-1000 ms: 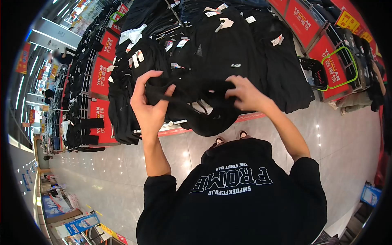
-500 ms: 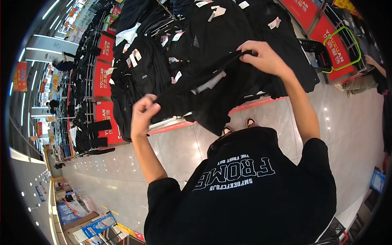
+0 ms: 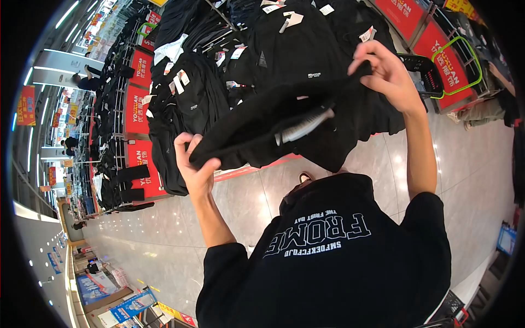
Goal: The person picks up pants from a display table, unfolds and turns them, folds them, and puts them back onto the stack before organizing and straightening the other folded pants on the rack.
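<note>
A pair of black pants [image 3: 328, 145] is stretched by its waistband between my two hands, above the front edge of the clothing display. My left hand [image 3: 194, 167] is closed on one end of the waistband, thumb on the near side. At the other end, my right hand [image 3: 385, 79] pinches the band, higher up. The waist opening gapes toward me, and a white tag [image 3: 306, 128] shows inside it, slightly blurred. The legs hang bunched below, so their length cannot be made out.
Piles of black clothes [image 3: 295, 46] with paper tags cover the display. Red sign panels [image 3: 139, 106] line its sides. A black basket [image 3: 421, 71] with a green handle stands at the right, near another person's arm [image 3: 500, 76]. Grey tiled floor [image 3: 240, 191] lies around my feet.
My right hand has moved up and to the right, my left hand slightly down. The waistband has been pulled wider and turned, so its opening and inner tag show more.
</note>
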